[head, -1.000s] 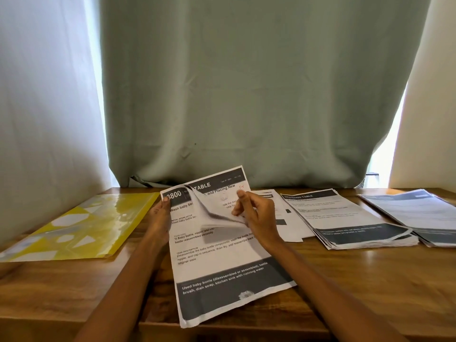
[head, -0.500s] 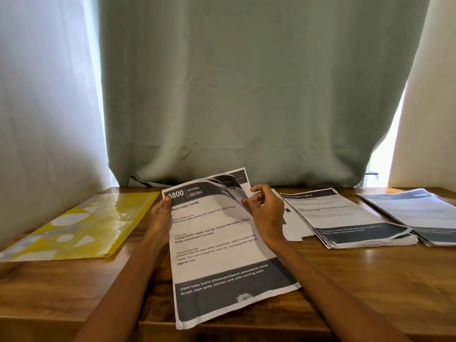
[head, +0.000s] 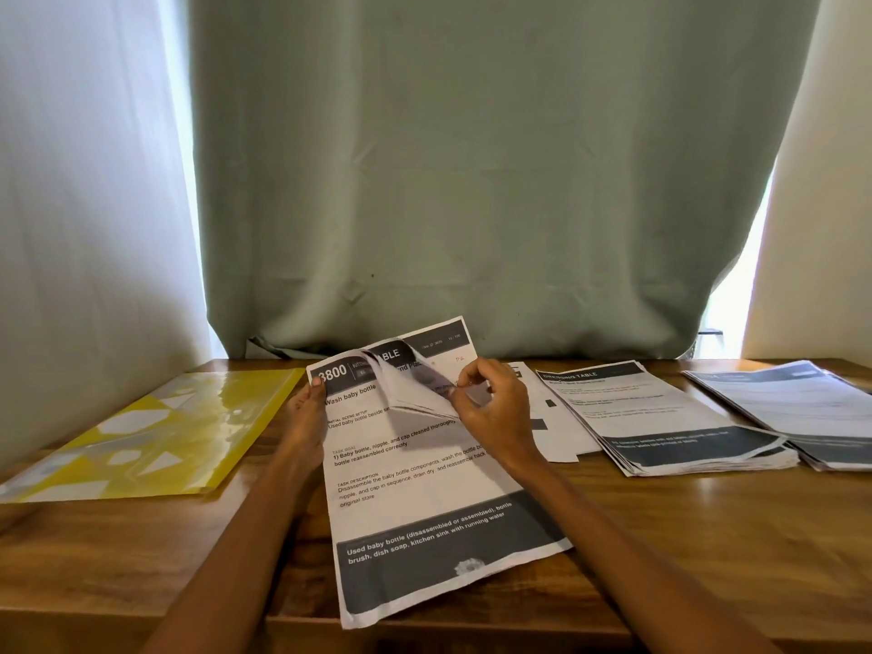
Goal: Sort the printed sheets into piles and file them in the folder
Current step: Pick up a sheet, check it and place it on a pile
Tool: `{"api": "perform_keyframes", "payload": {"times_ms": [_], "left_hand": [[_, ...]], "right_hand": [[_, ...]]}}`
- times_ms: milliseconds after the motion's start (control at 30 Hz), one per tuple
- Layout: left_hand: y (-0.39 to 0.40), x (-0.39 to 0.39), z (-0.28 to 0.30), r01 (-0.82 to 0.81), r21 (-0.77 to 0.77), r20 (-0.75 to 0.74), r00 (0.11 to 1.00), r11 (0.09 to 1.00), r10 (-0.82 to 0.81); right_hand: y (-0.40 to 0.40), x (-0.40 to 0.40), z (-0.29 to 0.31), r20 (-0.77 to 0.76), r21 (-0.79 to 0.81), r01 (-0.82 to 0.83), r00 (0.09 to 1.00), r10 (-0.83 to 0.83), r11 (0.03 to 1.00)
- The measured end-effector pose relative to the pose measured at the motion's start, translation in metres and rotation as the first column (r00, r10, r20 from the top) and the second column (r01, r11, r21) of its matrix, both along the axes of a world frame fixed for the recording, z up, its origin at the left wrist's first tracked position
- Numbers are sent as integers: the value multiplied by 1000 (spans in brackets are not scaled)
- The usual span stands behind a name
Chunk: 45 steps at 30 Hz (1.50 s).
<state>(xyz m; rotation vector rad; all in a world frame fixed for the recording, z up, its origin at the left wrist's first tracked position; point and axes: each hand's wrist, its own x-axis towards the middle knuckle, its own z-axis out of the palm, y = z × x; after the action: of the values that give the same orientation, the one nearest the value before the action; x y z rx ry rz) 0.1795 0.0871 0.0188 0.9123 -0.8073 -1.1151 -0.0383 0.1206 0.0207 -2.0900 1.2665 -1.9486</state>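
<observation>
A person holds a bundle of printed sheets [head: 424, 502] tilted up over the front of a wooden table [head: 708, 535]. The left hand [head: 306, 417] grips the bundle's left edge near the top, thumb laid on the dark header beside the number "3800". The top sheet is headed "Wash baby bottle" and carries a dark band of white text at its foot.

The right hand [head: 495, 413] has its fingers [head: 472, 375] curled and pinching the upper right corners of the front sheets, which are peeled back toward the left into a curl [head: 401, 384]. Behind the curl a further sheet shows a dark header ending in "BLE".

Just right of the right hand a few loose sheets [head: 557, 427] lie flat on the table, partly hidden by the hand. Beside them rests a stacked pile [head: 660, 417] whose top sheet is headed "DRESSING TABLE". Another pile [head: 802, 408] lies at the far right, running past the edge of the view; its print is too blurred to read.

Well apart on the left, a yellow folder [head: 155, 431] with pale geometric shapes lies flat and closed on the table. A grey-green curtain [head: 472, 181] hangs behind the table, with pale curtains at either side.
</observation>
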Motion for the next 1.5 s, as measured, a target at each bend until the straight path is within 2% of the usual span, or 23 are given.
{"api": "perform_keyframes", "payload": {"times_ms": [133,200,267,300,400,467,567,667,800,867,933,967,1033,1100,1167,1233,1267,1333,1433,1500], "left_hand": [[0,0,0,-9,3,-8,1000,1000,9],[0,0,0,-5,-11,-14,1000,1000,4],[-1,-1,0,1,-12,-7,1000,1000,-1],[-1,-1,0,-1,-5,-2,1000,1000,1],[0,-1,0,-5,0,7,1000,1000,5],[0,-2,0,-10,-2,7,1000,1000,10],[-1,-2,-1,-14,-9,23,1000,1000,14],[-1,-2,-1,-15,-10,31,999,1000,15],[-2,-2,-1,-29,7,23,999,1000,29],[-2,-3,0,-29,15,22,999,999,29],[-3,-2,0,-22,29,16,1000,999,21],[-4,-1,-2,-19,39,10,1000,999,19],[-6,2,-5,-14,61,8,1000,998,13],[-4,3,-6,-7,68,14,1000,998,7],[-1,4,-5,2,83,11,1000,997,-3],[4,3,-4,2,92,12,1000,996,-3],[6,2,-4,-4,95,17,1000,995,2],[14,0,-2,-9,104,22,1000,995,7],[23,1,10,23,87,-17,1000,996,-22],[30,3,25,134,68,-23,991,989,-133]], "right_hand": [[10,7,5,64,54,-231,972,227,971],[12,7,8,230,83,-331,924,305,940],[13,5,9,389,109,-370,870,303,922],[13,4,9,409,118,-333,875,260,936],[8,0,5,253,167,-34,968,-9,985],[4,-2,3,188,260,69,975,-121,963],[4,-5,4,215,339,31,970,-110,940],[3,-5,1,247,258,31,964,-97,966],[4,-4,4,208,169,55,974,-90,984],[0,-5,2,194,163,44,978,-76,986],[0,-6,3,233,198,-42,973,-5,979],[2,-5,5,292,240,-136,954,62,961],[7,-6,13,435,364,-346,884,170,865],[8,-9,19,465,518,-450,862,202,727],[6,-14,17,517,574,-563,812,271,595],[5,-17,9,522,612,-607,792,317,507],[6,-18,5,474,658,-570,821,317,492],[11,-18,2,393,711,-467,884,254,525],[18,-16,7,490,633,-512,846,212,581],[22,-13,13,535,565,-523,821,199,638]]}}
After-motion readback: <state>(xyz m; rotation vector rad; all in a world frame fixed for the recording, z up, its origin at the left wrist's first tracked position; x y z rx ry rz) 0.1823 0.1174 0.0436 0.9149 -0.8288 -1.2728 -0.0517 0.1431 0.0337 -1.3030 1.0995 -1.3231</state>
